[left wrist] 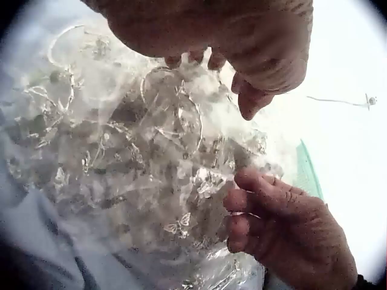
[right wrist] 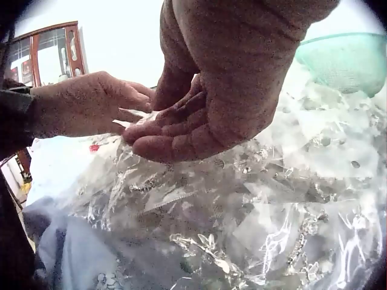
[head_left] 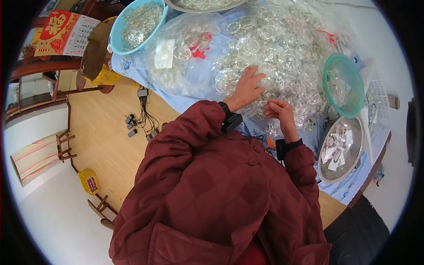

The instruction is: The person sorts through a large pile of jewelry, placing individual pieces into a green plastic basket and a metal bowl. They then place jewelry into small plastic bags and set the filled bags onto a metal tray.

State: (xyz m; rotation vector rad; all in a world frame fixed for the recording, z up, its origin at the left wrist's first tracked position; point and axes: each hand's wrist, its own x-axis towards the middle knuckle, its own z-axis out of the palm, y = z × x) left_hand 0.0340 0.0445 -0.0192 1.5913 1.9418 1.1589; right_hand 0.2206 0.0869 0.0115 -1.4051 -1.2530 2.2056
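A big heap of clear plastic packets with silvery bracelets and other jewellery [head_left: 274, 57] covers the table in front of me. My left hand [head_left: 245, 90] hovers over the near left part of this heap, fingers spread. In the left wrist view its fingertips overlap the packets. My right hand [head_left: 282, 115] is close by on the right, over the heap's near edge, with fingers loosely bent and nothing visible in them. Small butterfly-shaped jewellery [left wrist: 178, 226] shows through the plastic below the hands. The right wrist view shows the left hand [right wrist: 91, 106] just beyond the right fingers.
A green mesh basket [head_left: 329, 84] and a metal bowl with tagged jewellery [head_left: 322, 165] stand at right. At left lie a large clear bag [head_left: 154, 73] with red pieces and a blue basin [head_left: 115, 37] of packets. A white perforated tray [head_left: 380, 92] borders the right side.
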